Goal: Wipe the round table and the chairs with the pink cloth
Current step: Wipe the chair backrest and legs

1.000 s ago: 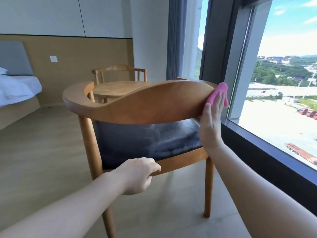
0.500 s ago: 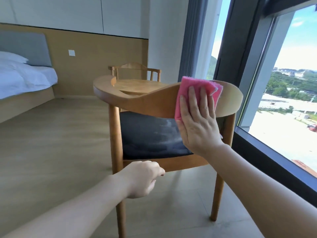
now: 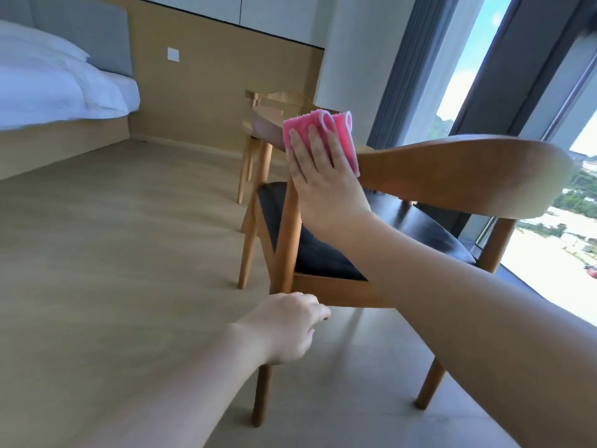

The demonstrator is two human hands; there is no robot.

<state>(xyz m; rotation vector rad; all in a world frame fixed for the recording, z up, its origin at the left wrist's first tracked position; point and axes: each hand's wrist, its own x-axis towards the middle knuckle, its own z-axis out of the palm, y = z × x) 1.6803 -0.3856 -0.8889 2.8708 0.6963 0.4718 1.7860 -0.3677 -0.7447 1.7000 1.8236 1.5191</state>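
We are pressing flat right hand point(image 3: 323, 176) on cloth point(image 3: 318, 130) against chair point(image 3: 468, 169) | left hand point(image 3: 284, 328) hanging loosely curled, holding nothing | table point(image 3: 268, 124) mostly hiding behind cloth | bed point(image 3: 58, 88) lying cut off

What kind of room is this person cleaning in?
Most likely a hotel room or a bedroom. A bed with white bedding and a grey padded headboard stands at the left, and wooden chairs sit by a tall window that looks out over buildings.

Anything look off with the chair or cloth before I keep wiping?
Nothing stands out. The pink cloth lies folded under the right hand on the near chair backrest; the chair looks intact, and the tilt comes from the camera.
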